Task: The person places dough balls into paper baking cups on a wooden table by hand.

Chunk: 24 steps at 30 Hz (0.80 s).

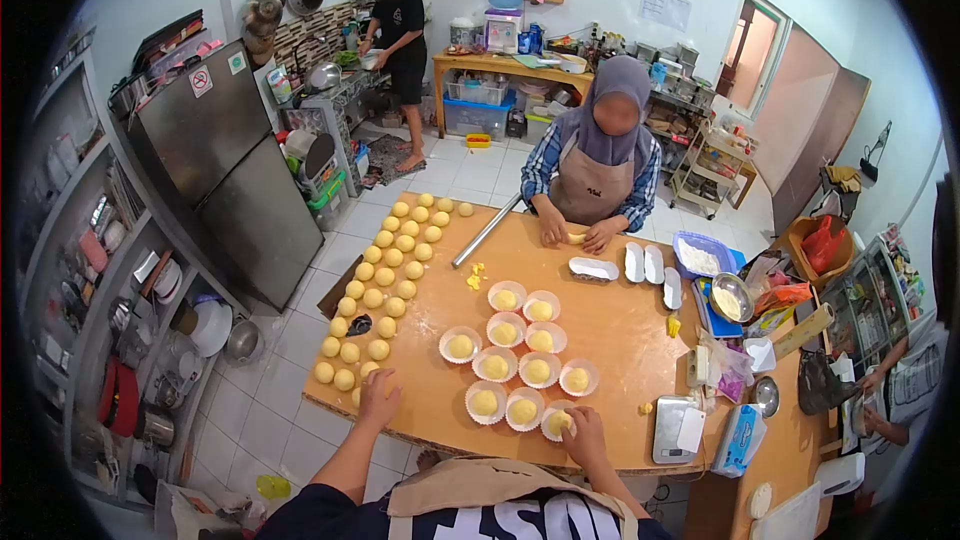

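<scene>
My left hand is at the front left of the wooden table, fingers slightly apart, beside the nearest dough balls. Part of one ball is hidden behind it. These smooth yellow balls lie in rows along the table's left side. At the front edge my right hand has its fingers closed around a dough ball that sits in a white paper cup. Several more fluted paper cups, each with a dough ball inside, stand in a group at the table's middle.
Across the table a person in an apron handles a dough piece, near a metal rod and white oblong moulds. Right: a flour tray, a bowl, a scale. Another person stands behind; someone's hands show far right.
</scene>
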Available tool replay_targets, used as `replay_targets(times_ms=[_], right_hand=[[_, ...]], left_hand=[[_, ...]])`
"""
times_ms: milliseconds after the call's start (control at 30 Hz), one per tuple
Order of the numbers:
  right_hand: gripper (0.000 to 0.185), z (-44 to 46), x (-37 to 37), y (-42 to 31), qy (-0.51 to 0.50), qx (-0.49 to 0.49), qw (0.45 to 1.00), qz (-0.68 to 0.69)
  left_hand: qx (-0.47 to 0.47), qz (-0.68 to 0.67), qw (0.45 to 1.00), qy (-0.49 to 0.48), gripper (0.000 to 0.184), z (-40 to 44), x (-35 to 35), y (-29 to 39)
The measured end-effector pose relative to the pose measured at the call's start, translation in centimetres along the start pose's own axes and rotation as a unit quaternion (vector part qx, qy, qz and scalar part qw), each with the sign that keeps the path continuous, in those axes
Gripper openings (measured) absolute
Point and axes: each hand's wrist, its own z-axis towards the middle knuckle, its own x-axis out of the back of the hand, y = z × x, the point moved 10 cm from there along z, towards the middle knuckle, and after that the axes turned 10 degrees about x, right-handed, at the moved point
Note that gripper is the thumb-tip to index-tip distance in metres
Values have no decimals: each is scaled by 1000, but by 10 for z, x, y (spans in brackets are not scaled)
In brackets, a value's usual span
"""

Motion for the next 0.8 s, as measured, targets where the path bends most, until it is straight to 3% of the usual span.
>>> replay_targets(times_ms=[167, 367, 467, 567, 800], right_hand=[[39, 15, -1, -13, 19, -24, 1000, -7], [41, 38, -12, -44, 71, -22, 997, -1], [41, 46, -25, -60, 73, -28, 997, -6], [41, 48, -41, -70, 66, -45, 997, -12], [40, 50, -62, -95, 82, -25, 996, -15]], left_hand=[[-13, 196, 975, -99, 52, 6, 18, -25], [-88, 226, 959, -147, 60, -3, 9, -40], [-107, 194, 967, -124, 57, 3, 21, -32], [-120, 231, 949, -180, 51, 13, 15, -34], [-151, 221, 946, -184, 40, 31, 23, -22]])
